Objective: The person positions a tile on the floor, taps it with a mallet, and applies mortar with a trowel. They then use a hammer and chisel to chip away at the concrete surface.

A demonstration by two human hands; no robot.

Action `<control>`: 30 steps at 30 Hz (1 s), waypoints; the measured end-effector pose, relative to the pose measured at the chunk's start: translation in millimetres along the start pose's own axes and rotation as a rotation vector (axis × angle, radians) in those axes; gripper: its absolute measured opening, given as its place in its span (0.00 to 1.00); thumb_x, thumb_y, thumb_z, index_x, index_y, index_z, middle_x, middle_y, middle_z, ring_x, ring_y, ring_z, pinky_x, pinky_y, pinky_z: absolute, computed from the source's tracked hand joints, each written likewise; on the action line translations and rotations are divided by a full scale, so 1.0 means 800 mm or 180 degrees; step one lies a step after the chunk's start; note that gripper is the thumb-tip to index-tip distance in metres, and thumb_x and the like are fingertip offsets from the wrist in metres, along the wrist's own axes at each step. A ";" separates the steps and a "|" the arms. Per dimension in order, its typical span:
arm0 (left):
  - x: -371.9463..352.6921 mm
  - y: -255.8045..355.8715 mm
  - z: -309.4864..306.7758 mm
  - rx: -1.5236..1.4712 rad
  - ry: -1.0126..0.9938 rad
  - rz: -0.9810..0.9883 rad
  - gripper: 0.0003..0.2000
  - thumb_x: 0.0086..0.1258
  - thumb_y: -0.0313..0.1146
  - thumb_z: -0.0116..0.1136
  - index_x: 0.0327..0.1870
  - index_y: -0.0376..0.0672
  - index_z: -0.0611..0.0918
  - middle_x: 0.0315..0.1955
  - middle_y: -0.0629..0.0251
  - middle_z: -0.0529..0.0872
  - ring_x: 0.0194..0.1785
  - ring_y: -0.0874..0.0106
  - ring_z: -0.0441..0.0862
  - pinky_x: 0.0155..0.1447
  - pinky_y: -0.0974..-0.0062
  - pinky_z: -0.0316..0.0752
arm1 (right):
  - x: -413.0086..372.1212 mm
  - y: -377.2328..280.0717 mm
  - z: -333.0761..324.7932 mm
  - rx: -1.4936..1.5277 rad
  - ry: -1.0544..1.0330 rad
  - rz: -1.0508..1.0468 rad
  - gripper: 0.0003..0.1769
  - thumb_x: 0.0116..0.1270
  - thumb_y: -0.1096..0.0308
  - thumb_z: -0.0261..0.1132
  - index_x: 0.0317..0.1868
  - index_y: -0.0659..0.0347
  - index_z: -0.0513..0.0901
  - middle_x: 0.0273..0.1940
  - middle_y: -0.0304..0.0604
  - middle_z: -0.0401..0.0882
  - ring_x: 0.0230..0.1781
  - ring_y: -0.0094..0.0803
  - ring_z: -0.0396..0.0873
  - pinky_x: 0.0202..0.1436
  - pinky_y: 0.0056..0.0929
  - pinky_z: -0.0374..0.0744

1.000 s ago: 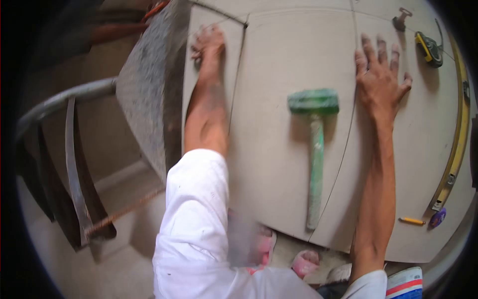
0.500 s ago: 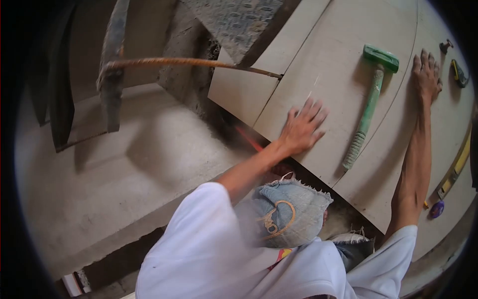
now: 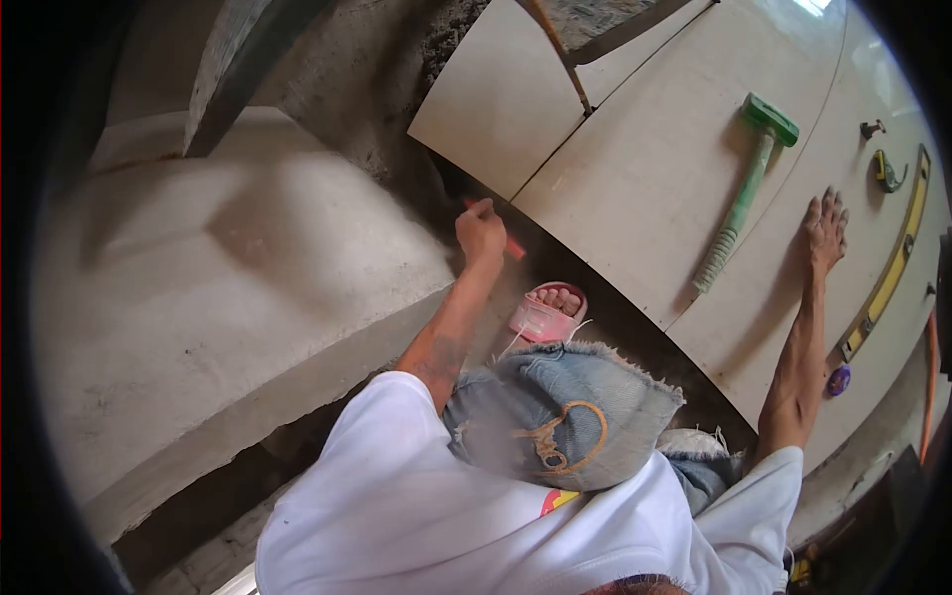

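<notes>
While the left hand [image 3: 480,236] closes tight round a red thing [image 3: 515,248], I can see one end of it stick out at each side of the fist; the grip hides its middle, so I cannot tell what it is. It sits over the dark gap between the concrete ledge [image 3: 278,283] and the near edge of the tiles, close to the corner where the left tile [image 3: 481,104] meets the middle tile [image 3: 635,188]. From my head view I cannot tell whether it touches that edge.

My other side is simpler: the right hand [image 3: 825,235] lies flat on the right tile [image 3: 749,342], palm down and fingers slightly apart. To its left, on the middle tile, rests a green mallet [image 3: 739,203], the end of its handle near the seam. Beyond the fingertips I have a tape measure [image 3: 886,173] and a small knobbed piece [image 3: 872,130], and to the right a yellow spirit level [image 3: 895,258], with a round purple object [image 3: 839,380] just beside its near end.

A rusty rod [image 3: 562,52] reaches down to the seam between the left and middle tiles. Below the fist I see a foot in a pink slipper [image 3: 540,322], next to the frayed denim [image 3: 585,426].
</notes>
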State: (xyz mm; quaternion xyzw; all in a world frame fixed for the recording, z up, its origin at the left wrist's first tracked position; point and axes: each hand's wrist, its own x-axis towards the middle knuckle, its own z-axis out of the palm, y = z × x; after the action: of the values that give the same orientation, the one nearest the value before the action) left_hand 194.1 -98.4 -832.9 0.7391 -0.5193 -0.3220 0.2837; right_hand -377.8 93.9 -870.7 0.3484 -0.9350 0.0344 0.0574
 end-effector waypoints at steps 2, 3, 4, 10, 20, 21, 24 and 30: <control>-0.016 0.014 0.003 0.0268 0.0050 0.0197 0.12 0.68 0.25 0.53 0.49 0.31 0.83 0.35 0.53 0.85 0.38 0.68 0.82 0.45 0.73 0.76 | -0.026 -0.001 -0.016 -0.0023 -0.0138 0.0056 0.32 0.75 0.40 0.39 0.76 0.34 0.53 0.77 0.30 0.48 0.78 0.40 0.47 0.71 0.58 0.55; -0.022 0.027 0.006 0.0398 0.0073 0.0314 0.13 0.67 0.24 0.52 0.50 0.32 0.82 0.37 0.51 0.85 0.40 0.65 0.83 0.47 0.73 0.76 | -0.035 0.003 -0.020 -0.0028 -0.0196 0.0100 0.32 0.75 0.40 0.39 0.76 0.35 0.52 0.77 0.31 0.48 0.78 0.40 0.47 0.71 0.59 0.55; -0.026 0.037 0.009 0.0414 -0.0011 0.0288 0.14 0.66 0.24 0.51 0.51 0.32 0.82 0.39 0.50 0.85 0.43 0.63 0.83 0.49 0.71 0.75 | -0.040 0.006 -0.022 -0.0015 -0.0241 0.0080 0.32 0.75 0.40 0.38 0.76 0.35 0.51 0.78 0.33 0.46 0.78 0.42 0.45 0.70 0.61 0.55; -0.055 0.067 -0.025 0.1008 -0.0446 0.0300 0.17 0.64 0.25 0.48 0.53 0.36 0.79 0.54 0.45 0.74 0.47 0.54 0.81 0.47 0.63 0.84 | -0.068 0.024 -0.034 0.0063 -0.0658 0.0147 0.34 0.74 0.38 0.37 0.77 0.37 0.50 0.78 0.32 0.44 0.79 0.40 0.41 0.72 0.61 0.50; -0.074 0.047 -0.033 0.1692 -0.0037 0.1028 0.17 0.57 0.36 0.62 0.41 0.30 0.78 0.36 0.47 0.81 0.49 0.51 0.76 0.56 0.58 0.70 | -0.053 0.092 0.078 0.0458 0.0181 -0.0575 0.35 0.74 0.39 0.37 0.77 0.40 0.48 0.79 0.33 0.41 0.79 0.39 0.37 0.74 0.57 0.48; -0.055 0.016 -0.021 0.1653 0.0310 0.0652 0.24 0.57 0.39 0.67 0.49 0.30 0.75 0.40 0.44 0.79 0.53 0.48 0.74 0.59 0.58 0.70 | -0.047 0.106 0.111 0.0473 0.0682 -0.1071 0.35 0.74 0.39 0.38 0.77 0.39 0.48 0.79 0.32 0.41 0.79 0.38 0.37 0.74 0.58 0.47; -0.039 0.000 -0.014 0.1299 0.0088 -0.0408 0.28 0.57 0.42 0.67 0.51 0.27 0.73 0.44 0.41 0.80 0.55 0.47 0.76 0.61 0.58 0.71 | -0.073 0.003 -0.060 0.0075 -0.0815 0.0338 0.33 0.75 0.42 0.38 0.77 0.38 0.48 0.79 0.32 0.39 0.80 0.38 0.37 0.72 0.63 0.47; -0.021 0.012 0.001 0.0421 -0.0637 -0.1204 0.23 0.61 0.39 0.62 0.48 0.27 0.75 0.42 0.44 0.83 0.44 0.52 0.83 0.47 0.58 0.78 | -0.068 0.018 -0.039 0.0178 -0.0947 0.0340 0.34 0.74 0.39 0.37 0.77 0.36 0.46 0.79 0.28 0.37 0.80 0.37 0.36 0.71 0.66 0.47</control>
State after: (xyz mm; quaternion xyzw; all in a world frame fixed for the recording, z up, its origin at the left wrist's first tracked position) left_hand 183.4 -85.1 -822.8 0.8047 -0.4169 -0.4064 0.1162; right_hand -343.5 143.0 -847.4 0.3008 -0.9490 0.0114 -0.0934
